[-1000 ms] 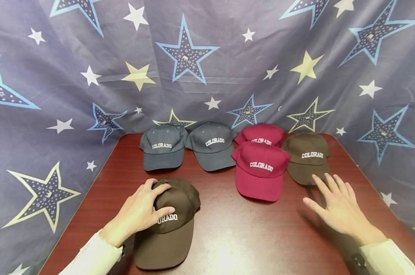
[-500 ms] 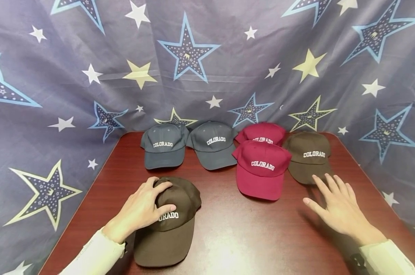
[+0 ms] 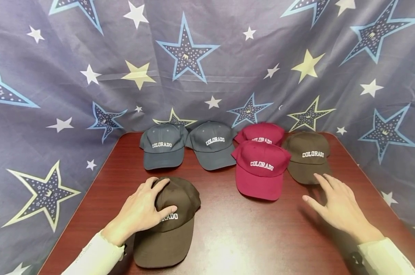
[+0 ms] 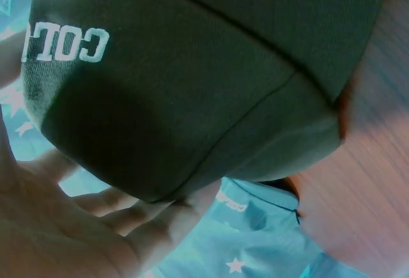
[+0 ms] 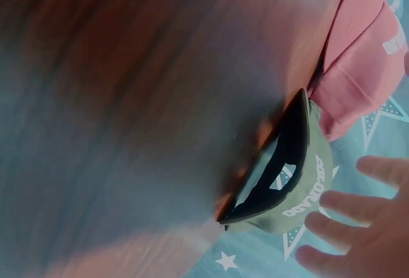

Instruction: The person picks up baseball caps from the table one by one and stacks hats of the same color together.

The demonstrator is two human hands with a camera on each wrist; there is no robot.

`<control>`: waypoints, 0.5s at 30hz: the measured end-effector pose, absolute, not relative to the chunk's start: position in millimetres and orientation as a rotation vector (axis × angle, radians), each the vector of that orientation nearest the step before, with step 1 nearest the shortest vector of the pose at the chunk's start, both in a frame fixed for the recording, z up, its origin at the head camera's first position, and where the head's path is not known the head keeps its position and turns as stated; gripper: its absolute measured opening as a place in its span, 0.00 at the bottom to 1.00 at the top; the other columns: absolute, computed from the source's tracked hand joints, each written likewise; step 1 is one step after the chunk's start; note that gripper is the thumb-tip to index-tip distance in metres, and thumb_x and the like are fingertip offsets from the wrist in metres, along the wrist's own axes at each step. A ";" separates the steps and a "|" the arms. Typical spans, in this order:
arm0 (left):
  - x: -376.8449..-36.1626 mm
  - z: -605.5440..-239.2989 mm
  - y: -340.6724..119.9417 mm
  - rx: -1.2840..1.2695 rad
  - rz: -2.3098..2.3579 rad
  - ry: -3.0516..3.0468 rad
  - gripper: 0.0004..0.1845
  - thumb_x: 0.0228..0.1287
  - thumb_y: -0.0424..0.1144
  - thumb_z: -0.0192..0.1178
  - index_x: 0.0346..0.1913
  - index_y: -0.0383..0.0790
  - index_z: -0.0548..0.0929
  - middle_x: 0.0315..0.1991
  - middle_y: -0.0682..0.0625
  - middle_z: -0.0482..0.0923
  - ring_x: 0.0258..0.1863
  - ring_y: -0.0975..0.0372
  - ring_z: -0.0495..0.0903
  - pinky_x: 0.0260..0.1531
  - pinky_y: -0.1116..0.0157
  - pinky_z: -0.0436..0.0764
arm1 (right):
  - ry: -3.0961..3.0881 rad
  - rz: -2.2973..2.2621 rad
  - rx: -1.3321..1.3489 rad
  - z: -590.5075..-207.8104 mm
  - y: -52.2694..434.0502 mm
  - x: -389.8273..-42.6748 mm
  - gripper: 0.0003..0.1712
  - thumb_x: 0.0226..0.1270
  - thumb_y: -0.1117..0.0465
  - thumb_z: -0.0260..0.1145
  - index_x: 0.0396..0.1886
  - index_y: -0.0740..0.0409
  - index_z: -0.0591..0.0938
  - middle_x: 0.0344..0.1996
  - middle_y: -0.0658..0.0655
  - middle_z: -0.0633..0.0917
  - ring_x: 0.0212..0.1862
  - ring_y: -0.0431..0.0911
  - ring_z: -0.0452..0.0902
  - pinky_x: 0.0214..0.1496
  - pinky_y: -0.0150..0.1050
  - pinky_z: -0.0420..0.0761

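Note:
On the near left of the table in the head view, a brown baseball cap [image 3: 174, 214] sits with its brim toward me. My left hand [image 3: 142, 210] holds its crown from the left, thumb across the front beside the white lettering and fingers over the top. The left wrist view shows the fingers [image 4: 137, 220] lying against the cap's side [image 4: 185, 92]. My right hand [image 3: 341, 208] is held over the right side of the table, fingers relaxed and nothing in them. Beyond its fingertips stands another brown cap [image 3: 308, 158], also seen in the right wrist view with its brim [image 5: 287, 163] toward the camera.
Along the back of the table [image 3: 221, 221] stand two grey-blue caps, one at the left [image 3: 162, 147] and another beside it [image 3: 212, 145]. A red cap [image 3: 260, 172] partly covers a second red cap [image 3: 260, 131] behind it. A star-patterned cloth [image 3: 193, 95] hangs behind the table.
My right hand has turned slightly and its fingers have come closer together. The left hand and the brown cap under it keep their place.

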State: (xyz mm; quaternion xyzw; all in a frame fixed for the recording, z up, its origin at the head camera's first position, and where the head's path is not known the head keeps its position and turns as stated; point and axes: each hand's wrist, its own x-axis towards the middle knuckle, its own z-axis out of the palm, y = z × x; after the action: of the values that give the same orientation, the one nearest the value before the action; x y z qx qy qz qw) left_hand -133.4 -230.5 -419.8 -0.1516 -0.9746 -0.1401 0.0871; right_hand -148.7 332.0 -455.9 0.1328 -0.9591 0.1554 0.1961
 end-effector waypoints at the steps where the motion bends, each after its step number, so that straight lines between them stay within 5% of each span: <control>1: -133.5 -419.7 -230.2 -0.445 -0.426 -2.897 0.47 0.56 0.68 0.69 0.73 0.47 0.72 0.65 0.39 0.69 0.57 0.42 0.77 0.42 0.39 0.81 | -2.664 0.443 0.377 -455.7 332.3 -149.7 0.46 0.59 0.41 0.76 0.69 0.65 0.73 0.61 0.75 0.75 0.62 0.71 0.69 0.58 0.70 0.64; 15: -140.3 -420.0 -243.5 -0.337 -0.637 -2.777 0.40 0.65 0.67 0.62 0.73 0.47 0.72 0.67 0.46 0.72 0.65 0.48 0.74 0.52 0.39 0.78 | -2.596 0.498 0.337 -449.8 331.1 -173.3 0.42 0.61 0.45 0.75 0.66 0.66 0.75 0.59 0.71 0.79 0.60 0.69 0.73 0.57 0.68 0.68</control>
State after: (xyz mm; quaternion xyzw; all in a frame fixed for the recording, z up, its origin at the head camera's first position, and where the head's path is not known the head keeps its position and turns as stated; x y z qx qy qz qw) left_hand -140.3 -243.5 -420.0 -0.1162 -0.9590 -0.2200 0.1359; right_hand -173.3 331.1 -449.8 0.1229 -0.9466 0.1815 0.2364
